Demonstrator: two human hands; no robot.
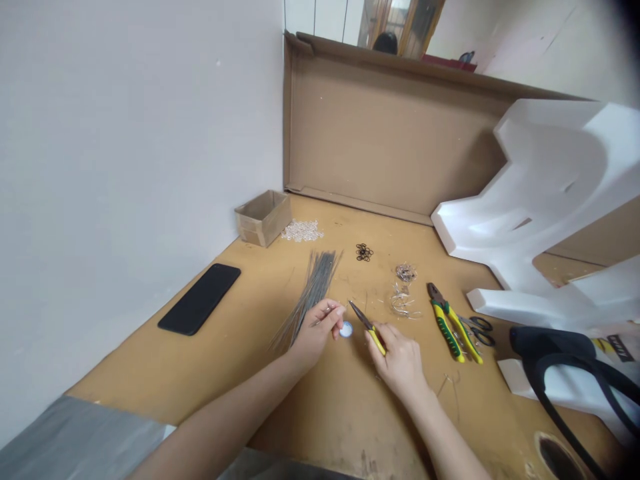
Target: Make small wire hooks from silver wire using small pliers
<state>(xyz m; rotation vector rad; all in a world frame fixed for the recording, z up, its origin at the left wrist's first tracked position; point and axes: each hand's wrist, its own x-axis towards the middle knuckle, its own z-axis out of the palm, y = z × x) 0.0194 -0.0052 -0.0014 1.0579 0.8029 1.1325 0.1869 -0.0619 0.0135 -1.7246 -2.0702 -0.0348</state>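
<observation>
Near the middle of the table, my left hand (323, 325) pinches a thin piece of wire (323, 316) between thumb and fingers. My right hand (399, 353) is wrapped round yellow-handled needle-nose pliers (373, 333), their dark jaws pointing up and left toward the left fingertips. A small gap separates the plier tips from the left hand. Below the left fingertips lies a small round blue-and-white disc (346, 329). A bundle of straight grey wires (315, 280) lies just behind my left hand and is partly hidden by it.
A black phone (200, 299) lies left. Behind are a cardboard box (263, 217), clear beads (303, 231), black rings (365, 252) and bent wire pieces (401, 301). Green-yellow pliers (453, 327), scissors (481, 329) and white foam (550, 187) stand right; a cardboard panel (395, 133) closes the back.
</observation>
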